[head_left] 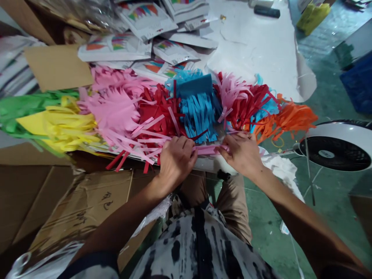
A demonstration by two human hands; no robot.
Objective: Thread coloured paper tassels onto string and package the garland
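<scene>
At the table's near edge, a pink paper tassel (205, 149) is stretched level between my two hands. My left hand (178, 157) is closed on its left part, where loose pink strips fan out to the left. The fingers of my right hand (241, 152) pinch the other end. Just beyond lie fringed tissue paper bundles: blue (199, 110), red (155, 110), pink (116, 108), yellow (64, 126), green (31, 110) and orange (293, 116). What my palms cover is hidden.
Several white printed packets (148, 19) are piled at the back. A brown card (58, 68) lies at left, and a dark object (266, 11) on the white table covering (255, 46). A fan (334, 145) stands right; cardboard boxes (84, 205) sit below left.
</scene>
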